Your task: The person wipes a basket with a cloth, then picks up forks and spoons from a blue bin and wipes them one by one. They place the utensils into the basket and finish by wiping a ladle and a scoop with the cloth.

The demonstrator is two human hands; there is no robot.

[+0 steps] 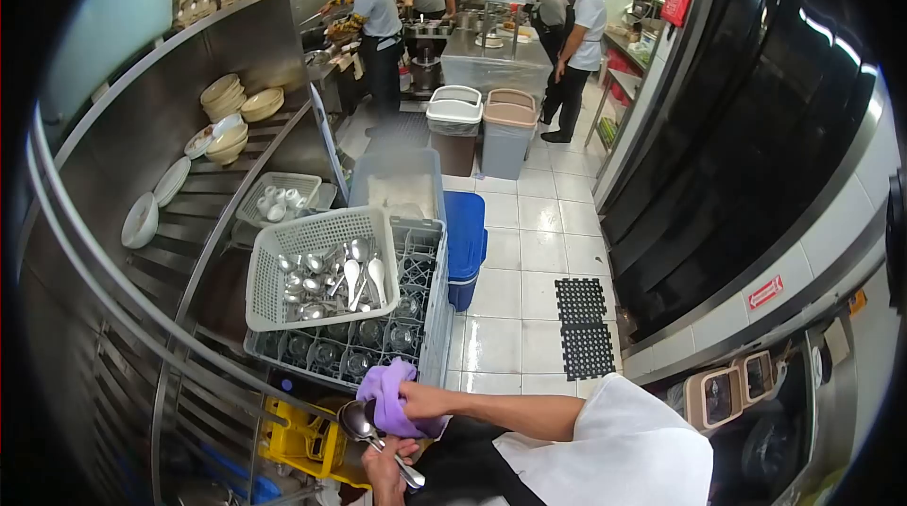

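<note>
My left hand (384,470) is closed around the handles of metal spoons (357,420), whose bowls point up and away from me. A handle end sticks out below my fingers. My right hand (422,402) grips a bunched purple cloth (389,389), which is right at the spoons and overlaps them in view. Just beyond, a white perforated basket (274,312) holds many metal spoons and a few white ones. It rests on a grey glass rack (439,256) with several upside-down glasses (359,361) in its cells.
At left, slatted metal shelves (194,187) bear stacked bowls (223,98) and plates. A yellow caddy (300,440) sits below the rack. Past the rack stand a blue bin (465,251) and two lidded bins (506,133). Several people work further back. Black mats (584,328) lie on the tiled floor.
</note>
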